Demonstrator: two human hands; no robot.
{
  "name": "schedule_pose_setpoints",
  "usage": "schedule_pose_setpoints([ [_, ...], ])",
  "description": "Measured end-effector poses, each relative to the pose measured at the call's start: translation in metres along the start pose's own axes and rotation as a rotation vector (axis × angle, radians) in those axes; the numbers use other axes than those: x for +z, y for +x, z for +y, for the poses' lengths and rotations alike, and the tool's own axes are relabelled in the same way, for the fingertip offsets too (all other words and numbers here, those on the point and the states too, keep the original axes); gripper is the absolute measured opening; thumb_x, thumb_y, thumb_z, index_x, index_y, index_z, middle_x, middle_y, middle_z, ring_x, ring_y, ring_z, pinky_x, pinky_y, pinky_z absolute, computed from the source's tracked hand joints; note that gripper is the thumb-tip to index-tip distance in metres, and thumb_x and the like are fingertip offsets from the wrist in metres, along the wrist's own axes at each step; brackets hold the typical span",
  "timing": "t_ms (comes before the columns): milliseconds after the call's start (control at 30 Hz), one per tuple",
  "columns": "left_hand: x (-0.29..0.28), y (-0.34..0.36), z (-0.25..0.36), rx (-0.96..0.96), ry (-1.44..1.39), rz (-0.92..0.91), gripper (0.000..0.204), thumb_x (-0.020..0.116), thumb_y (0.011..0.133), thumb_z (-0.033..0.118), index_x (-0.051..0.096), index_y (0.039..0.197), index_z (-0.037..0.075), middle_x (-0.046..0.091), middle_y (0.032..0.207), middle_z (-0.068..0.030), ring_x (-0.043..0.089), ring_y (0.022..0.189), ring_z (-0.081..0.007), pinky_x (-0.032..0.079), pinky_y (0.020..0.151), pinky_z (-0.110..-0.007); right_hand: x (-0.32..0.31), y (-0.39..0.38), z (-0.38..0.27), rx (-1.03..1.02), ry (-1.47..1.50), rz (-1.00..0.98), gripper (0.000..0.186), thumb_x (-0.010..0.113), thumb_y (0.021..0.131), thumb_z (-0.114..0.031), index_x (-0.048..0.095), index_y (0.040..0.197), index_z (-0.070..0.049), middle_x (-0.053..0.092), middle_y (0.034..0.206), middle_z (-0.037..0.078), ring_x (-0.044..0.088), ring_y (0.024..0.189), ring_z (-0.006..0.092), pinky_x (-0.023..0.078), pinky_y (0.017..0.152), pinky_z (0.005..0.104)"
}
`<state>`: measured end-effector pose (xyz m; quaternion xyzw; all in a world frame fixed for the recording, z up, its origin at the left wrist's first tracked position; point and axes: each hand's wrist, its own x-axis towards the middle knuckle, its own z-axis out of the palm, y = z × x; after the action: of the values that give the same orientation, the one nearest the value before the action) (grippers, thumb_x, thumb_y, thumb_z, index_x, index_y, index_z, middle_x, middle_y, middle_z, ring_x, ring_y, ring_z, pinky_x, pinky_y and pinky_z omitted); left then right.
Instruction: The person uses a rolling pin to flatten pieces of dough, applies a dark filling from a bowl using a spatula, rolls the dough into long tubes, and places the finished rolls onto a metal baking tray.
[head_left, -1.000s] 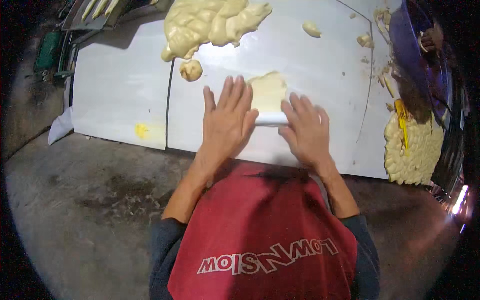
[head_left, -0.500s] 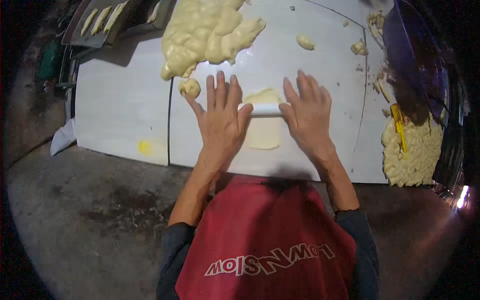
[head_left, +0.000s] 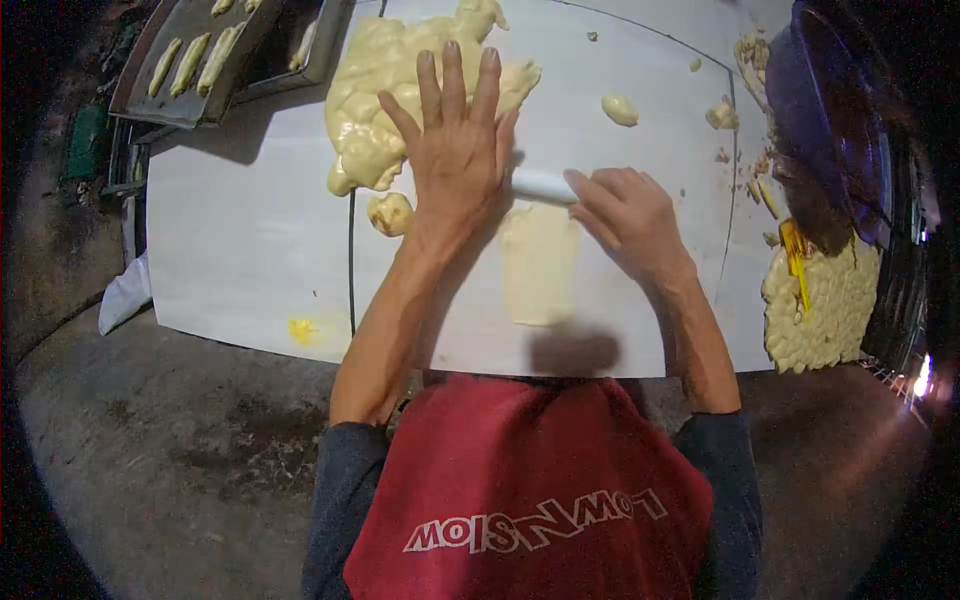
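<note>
A thin rolled-out sheet of dough (head_left: 540, 268) lies flat on the white tabletop before me. Just past its far edge is a short white rolling pin (head_left: 541, 186), and my right hand (head_left: 632, 222) is closed on its right end. My left hand (head_left: 455, 160) is open, fingers spread and stretched forward, overlapping the edge of a large mass of pale yellow dough (head_left: 375, 95); whether it touches the dough cannot be made out. The pin's left end reaches close to that hand. Left of my left wrist sits a round dough piece with a brown patch (head_left: 390, 214).
Metal trays (head_left: 165, 105) with dough strips stand at the far left. A small dough lump (head_left: 619, 110) lies beyond the pin. On the right are a dark purple tub (head_left: 825, 110), brown crumbs, and a slab of dough (head_left: 825, 310) with a yellow scraper (head_left: 796, 262) on it.
My left hand has left the pin's left end and moved forward to the dough mass. My right hand has curled round the pin's right end, and the pin now lies beyond the sheet.
</note>
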<state>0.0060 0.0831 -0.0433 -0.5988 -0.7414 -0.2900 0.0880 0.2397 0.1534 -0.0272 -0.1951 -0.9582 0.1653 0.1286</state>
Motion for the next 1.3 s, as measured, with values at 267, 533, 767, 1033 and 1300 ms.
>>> schedule_pose_setpoints([
  [267,-0.058,-0.089,0.037,0.147,-0.124,-0.542,0.067,0.059,0.099,0.04,0.043,0.152,0.003,0.042,0.159,-0.0157,0.038,0.149,-0.0314,0.011,0.121,-0.068,-0.013,-0.04,-0.007,0.129,-0.201,0.184,0.06,0.075,0.084,-0.023,0.058,0.139,-0.006,0.059,0.139,0.014,0.056,0.124,0.0343,0.04,0.106,0.053],
  [533,-0.05,-0.087,0.041,0.098,-0.021,-0.544,0.082,0.054,0.097,0.056,0.04,0.154,-0.001,0.042,0.16,-0.0164,0.034,0.151,-0.0298,0.011,0.119,-0.072,0.02,-0.02,-0.04,0.042,-0.158,-0.097,0.075,0.054,0.096,-0.059,0.051,0.146,-0.003,0.05,0.154,0.014,0.04,0.147,0.0319,0.02,0.122,0.0607],
  [767,-0.053,-0.059,0.018,0.079,-0.121,-0.478,0.074,0.064,0.094,0.045,0.046,0.148,-0.003,0.048,0.152,-0.0215,0.039,0.145,-0.036,0.018,0.118,-0.069,-0.002,0.053,-0.018,0.352,0.348,0.051,0.036,0.067,0.095,-0.029,0.069,0.118,-0.002,0.066,0.126,0.017,0.058,0.125,0.0352,0.041,0.107,0.0493],
  [1033,-0.012,0.022,-0.019,-0.043,-0.018,-0.145,0.081,0.073,0.09,0.037,0.038,0.154,0.002,0.045,0.15,-0.0225,0.037,0.143,-0.0404,0.023,0.116,-0.065,0.009,0.143,0.032,0.055,0.078,0.052,0.045,0.07,0.086,-0.035,0.071,0.117,-0.002,0.063,0.13,0.021,0.054,0.126,0.0393,0.045,0.102,0.0475],
  [1300,-0.002,0.027,-0.028,-0.096,-0.097,-0.206,0.087,0.072,0.09,0.036,0.03,0.158,0.001,0.035,0.157,-0.0286,0.027,0.15,-0.0464,0.014,0.117,-0.072,-0.005,0.143,0.011,0.709,1.388,0.054,0.043,0.072,0.084,-0.025,0.063,0.121,-0.004,0.062,0.084,0.005,0.057,0.079,0.0127,0.048,0.068,0.0294],
])
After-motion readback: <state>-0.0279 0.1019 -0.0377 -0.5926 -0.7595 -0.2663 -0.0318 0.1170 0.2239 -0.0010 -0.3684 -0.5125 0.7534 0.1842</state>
